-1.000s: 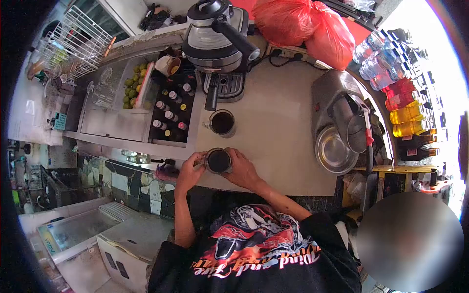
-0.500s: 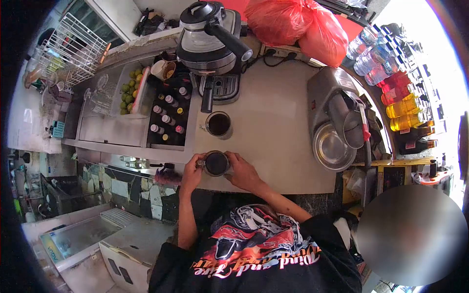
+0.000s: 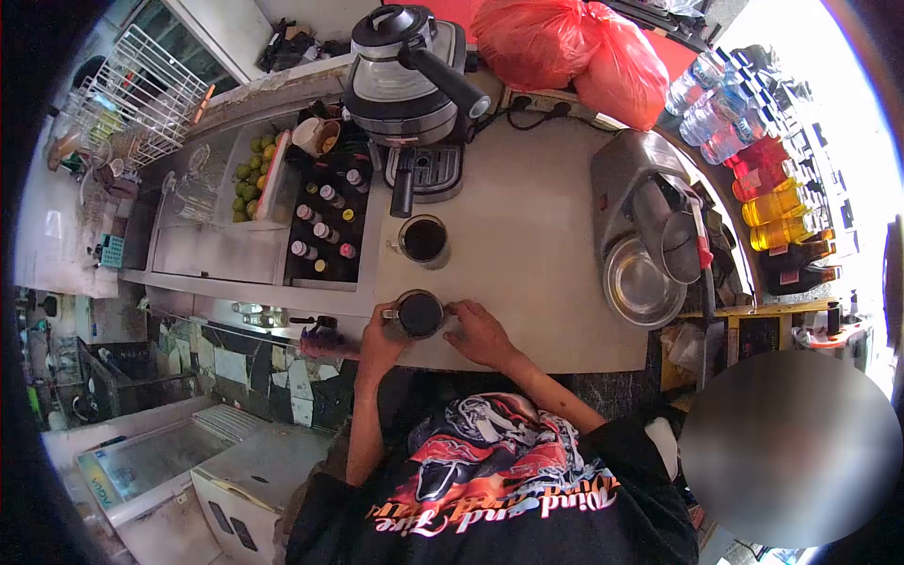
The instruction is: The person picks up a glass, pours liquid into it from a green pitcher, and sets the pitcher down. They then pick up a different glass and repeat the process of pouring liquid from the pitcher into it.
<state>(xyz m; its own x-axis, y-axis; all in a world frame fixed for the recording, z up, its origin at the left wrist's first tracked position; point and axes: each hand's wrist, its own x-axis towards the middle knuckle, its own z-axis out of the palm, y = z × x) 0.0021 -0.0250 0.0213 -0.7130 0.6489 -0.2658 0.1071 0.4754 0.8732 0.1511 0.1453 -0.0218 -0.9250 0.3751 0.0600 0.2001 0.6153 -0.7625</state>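
A glass mug of dark liquid (image 3: 420, 314) stands near the front edge of the counter, its handle to the left. My left hand (image 3: 379, 341) is closed on that handle. Just right of the mug is my right hand (image 3: 478, 333), fingers apart and curved beside the glass, holding nothing. Behind it stands a second glass mug of dark liquid (image 3: 423, 240), below the coffee machine (image 3: 405, 94), whose portafilter handle (image 3: 402, 186) points toward me.
To the right sit a metal appliance (image 3: 621, 179) and a steel bowl (image 3: 645, 282). Bottles (image 3: 323, 231) and a tub of green fruit (image 3: 252, 179) are at left. Red plastic bags (image 3: 565, 52) lie behind; drink bottles (image 3: 777, 202) line the right edge.
My right hand has moved slightly right and opened away from the mug. My left hand has shifted a little lower around the handle.
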